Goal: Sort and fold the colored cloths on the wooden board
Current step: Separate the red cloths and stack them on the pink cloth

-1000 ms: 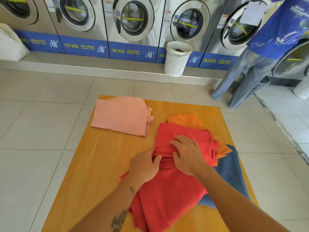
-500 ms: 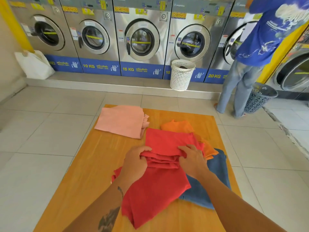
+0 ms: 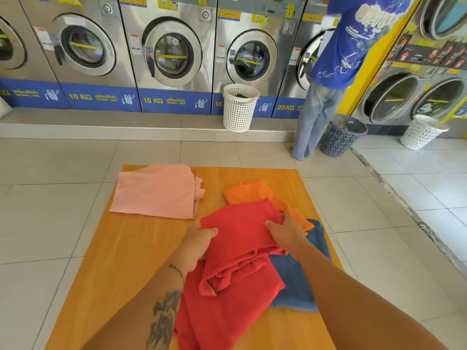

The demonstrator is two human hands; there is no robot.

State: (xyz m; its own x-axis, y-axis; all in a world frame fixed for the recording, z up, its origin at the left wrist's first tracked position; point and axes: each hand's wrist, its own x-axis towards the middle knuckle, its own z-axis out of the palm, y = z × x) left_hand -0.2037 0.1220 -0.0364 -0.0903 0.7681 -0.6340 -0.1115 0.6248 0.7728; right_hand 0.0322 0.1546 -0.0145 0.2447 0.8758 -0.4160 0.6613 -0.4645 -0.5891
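A wooden board (image 3: 131, 248) lies on the tiled floor. A folded red cloth (image 3: 240, 236) sits on top of a spread red cloth (image 3: 227, 311). My left hand (image 3: 198, 242) grips the folded red cloth's left edge. My right hand (image 3: 286, 232) grips its right edge. Under the red pile, an orange cloth (image 3: 249, 192) sticks out at the far side and a blue cloth (image 3: 295, 281) at the right. A pink cloth (image 3: 156, 193) lies folded at the board's far left corner.
A row of washing machines (image 3: 171, 51) lines the far wall, with a white basket (image 3: 240, 107) in front. A person in a blue shirt (image 3: 336, 46) stands at the right beside a dark basket (image 3: 342, 135) and another white basket (image 3: 420, 131).
Both hands have moved from the middle of the red pile out to the left and right edges of the top red cloth, and its top part now lies folded. The view has tilted up.
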